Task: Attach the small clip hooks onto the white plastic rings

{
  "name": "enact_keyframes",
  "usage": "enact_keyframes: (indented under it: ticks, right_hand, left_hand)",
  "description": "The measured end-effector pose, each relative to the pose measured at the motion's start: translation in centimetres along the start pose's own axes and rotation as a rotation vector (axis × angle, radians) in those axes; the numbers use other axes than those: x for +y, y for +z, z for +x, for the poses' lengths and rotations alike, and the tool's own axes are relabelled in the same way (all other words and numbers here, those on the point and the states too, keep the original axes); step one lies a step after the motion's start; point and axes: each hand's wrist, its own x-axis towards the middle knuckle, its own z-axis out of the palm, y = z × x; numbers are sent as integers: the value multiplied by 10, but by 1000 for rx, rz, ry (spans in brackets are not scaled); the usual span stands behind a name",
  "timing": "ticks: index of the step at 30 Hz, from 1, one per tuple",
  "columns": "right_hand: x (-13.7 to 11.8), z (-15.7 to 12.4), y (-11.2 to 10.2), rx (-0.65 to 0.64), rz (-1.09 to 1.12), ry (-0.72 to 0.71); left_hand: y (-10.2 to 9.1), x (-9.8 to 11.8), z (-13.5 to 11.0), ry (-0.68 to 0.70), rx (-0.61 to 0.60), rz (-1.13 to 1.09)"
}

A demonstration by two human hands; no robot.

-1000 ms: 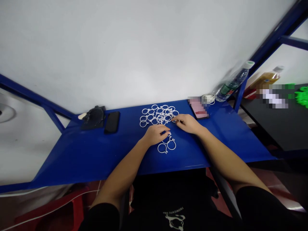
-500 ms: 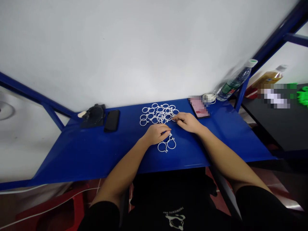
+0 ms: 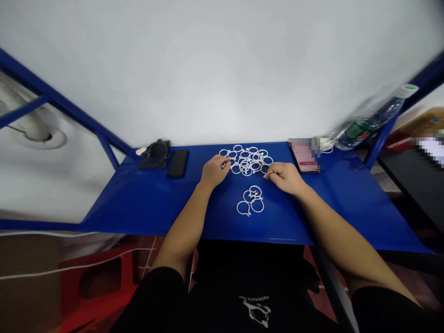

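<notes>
White plastic rings with small clasp ends lie in an overlapping pile (image 3: 244, 162) on the blue table (image 3: 138, 203). My left hand (image 3: 215, 171) is at the pile's left edge, its fingers pinched on a ring there, which they partly cover. At the right edge of the pile my right hand (image 3: 283, 177) has its fingers curled in, with thumb and forefinger closed on another ring, mostly hidden. Nearer to me, between my forearms, a smaller group of rings (image 3: 257, 212) lies apart from the pile.
Left of the pile lie a dark phone (image 3: 178, 163) and a black crumpled item (image 3: 157, 155). On the right are a phone with a pink screen (image 3: 305, 156), a white cable (image 3: 325, 144) and a leaning plastic bottle (image 3: 371, 121). A wall stands behind; a red stool (image 3: 128, 268) is below left.
My left hand has let go of a ring in the near group and moved up to the pile's left edge. My right hand stays at the right edge. The view has shifted left.
</notes>
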Motion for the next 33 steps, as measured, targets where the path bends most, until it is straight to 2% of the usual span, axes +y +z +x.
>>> enact_keyframes:
  ticks: [2, 5, 13, 18, 21, 26, 28, 31, 33]
  right_hand:
    - [-1, 0, 3, 4, -9, -25]
    - [-2, -1, 6, -24, -22, -43]
    - [-13, -3, -1, -57, -90, 86]
    - [-16, -1, 0, -157, -123, 79]
    - [-12, -1, 5, -248, -131, 42]
    - [-10, -2, 3, -343, -30, -8]
    - [-11, -2, 0, -371, 0, 1]
    - [-12, -2, -4, -375, -29, 69]
    - [-11, -1, -6, -313, -98, 112]
  left_hand:
    - [-6, -10, 5, -96, -25, 55]
    - [-13, -18, 7, -151, -110, 111]
    - [-20, -17, 4, -111, -357, 37]
    - [-17, -22, 4, -117, -426, 49]
    - [-13, -25, 4, -58, -356, 94]
    - [-11, -21, 2, -33, -48, -7]
    - [-10, -16, 1, -42, 33, -64]
    - [-9, -9, -1, -15, 83, -104]
    - [-7, -5, -2, 19, 88, -96]
